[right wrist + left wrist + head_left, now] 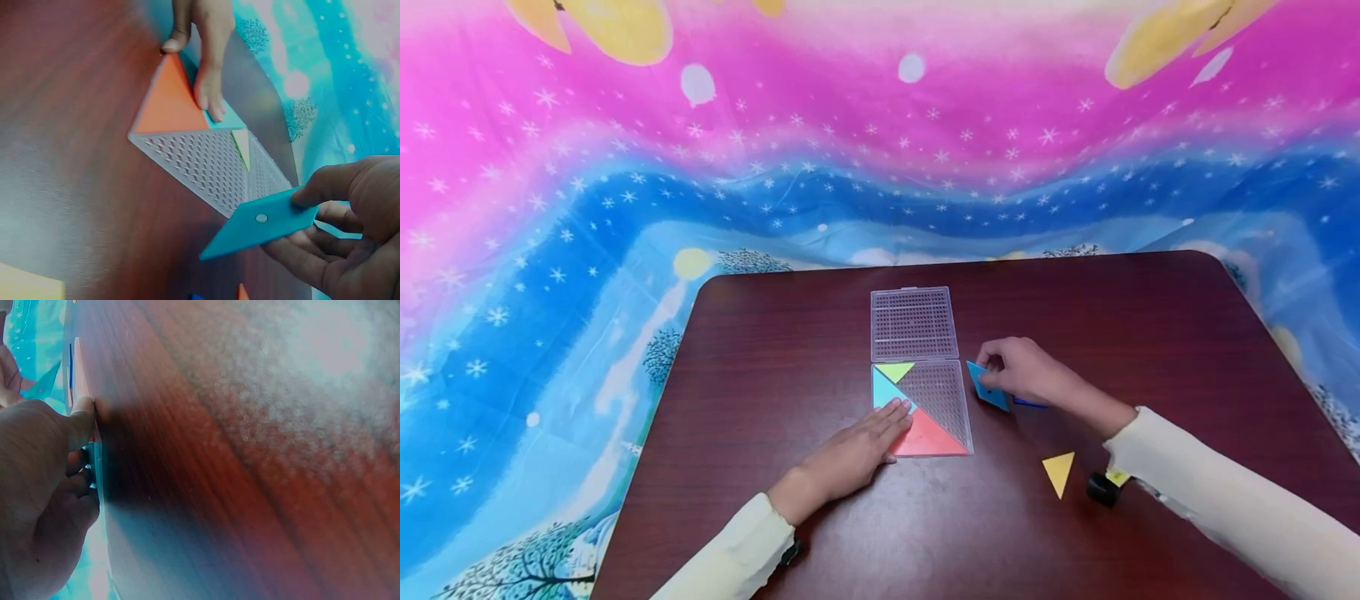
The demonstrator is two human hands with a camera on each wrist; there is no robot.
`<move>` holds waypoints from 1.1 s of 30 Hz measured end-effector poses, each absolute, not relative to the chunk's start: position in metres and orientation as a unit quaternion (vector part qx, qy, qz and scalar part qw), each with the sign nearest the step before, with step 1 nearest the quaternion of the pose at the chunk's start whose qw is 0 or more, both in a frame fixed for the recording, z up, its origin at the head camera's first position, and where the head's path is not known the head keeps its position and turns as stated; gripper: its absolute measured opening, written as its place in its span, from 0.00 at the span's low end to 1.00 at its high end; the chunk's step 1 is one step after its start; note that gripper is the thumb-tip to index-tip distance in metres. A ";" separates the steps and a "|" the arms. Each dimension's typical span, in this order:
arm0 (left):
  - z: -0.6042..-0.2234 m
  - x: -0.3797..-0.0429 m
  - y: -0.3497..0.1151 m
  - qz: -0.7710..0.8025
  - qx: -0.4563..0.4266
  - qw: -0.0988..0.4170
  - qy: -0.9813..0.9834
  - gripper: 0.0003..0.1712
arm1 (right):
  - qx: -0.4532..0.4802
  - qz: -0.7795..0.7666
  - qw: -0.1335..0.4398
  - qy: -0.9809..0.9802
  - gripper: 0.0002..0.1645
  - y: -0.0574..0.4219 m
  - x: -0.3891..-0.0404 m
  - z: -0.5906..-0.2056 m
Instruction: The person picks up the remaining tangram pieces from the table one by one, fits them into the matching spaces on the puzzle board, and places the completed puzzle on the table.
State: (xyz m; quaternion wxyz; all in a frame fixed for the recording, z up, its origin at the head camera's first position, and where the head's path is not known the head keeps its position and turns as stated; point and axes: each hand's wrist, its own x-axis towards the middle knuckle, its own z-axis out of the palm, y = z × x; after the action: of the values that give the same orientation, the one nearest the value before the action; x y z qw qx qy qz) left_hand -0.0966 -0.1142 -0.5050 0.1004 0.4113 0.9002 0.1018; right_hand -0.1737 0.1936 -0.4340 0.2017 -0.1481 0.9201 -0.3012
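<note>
My left hand (856,443) lies on the lower half of an open clear plastic case (943,387), fingers straight over a light-blue piece (889,388) and a red triangle (928,437). Its thumb (82,424) is at the case's near edge. A small yellow-green triangle (895,371) fits the case's upper left corner. Between thumb and fingers, my right hand (1024,368) pinches a blue parallelogram (265,226) bearing a small round pale spot. It is tilted, just right of the case. A dark-blue piece (1032,402) lies under the right hand, partly hidden.
A yellow triangle (1059,473) lies on the dark wooden table (760,375), near the right forearm. An orange tip of another piece (242,292) shows at the bottom of the right wrist view. The case's gridded other half (913,323) lies flat behind. Patterned cloth (850,183) hangs beyond the table.
</note>
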 end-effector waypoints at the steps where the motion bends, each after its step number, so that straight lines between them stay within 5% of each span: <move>1: -0.505 -0.097 -0.114 0.103 0.412 0.100 0.900 0.32 | -0.151 -0.303 0.196 0.920 0.03 0.192 -0.177 -0.434; 8: -0.506 -0.097 -0.115 0.106 0.411 0.102 0.900 0.31 | -0.169 -0.337 0.187 0.907 0.14 0.177 -0.197 -0.434; 19: -0.505 -0.098 -0.115 0.106 0.411 0.105 0.900 0.31 | -0.168 -0.382 0.280 0.864 0.08 0.161 -0.224 -0.447; 33: -0.504 -0.097 -0.113 0.098 0.400 0.114 0.904 0.32 | -0.189 -0.409 0.307 0.838 0.12 0.159 -0.240 -0.465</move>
State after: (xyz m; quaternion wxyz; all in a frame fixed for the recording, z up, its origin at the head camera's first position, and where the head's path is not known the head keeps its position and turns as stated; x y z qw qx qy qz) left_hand -0.0970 -0.1131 -0.5044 0.1138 0.4000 0.9041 0.0985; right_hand -0.2398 0.1590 -0.4654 0.3075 -0.1890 0.8379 -0.4095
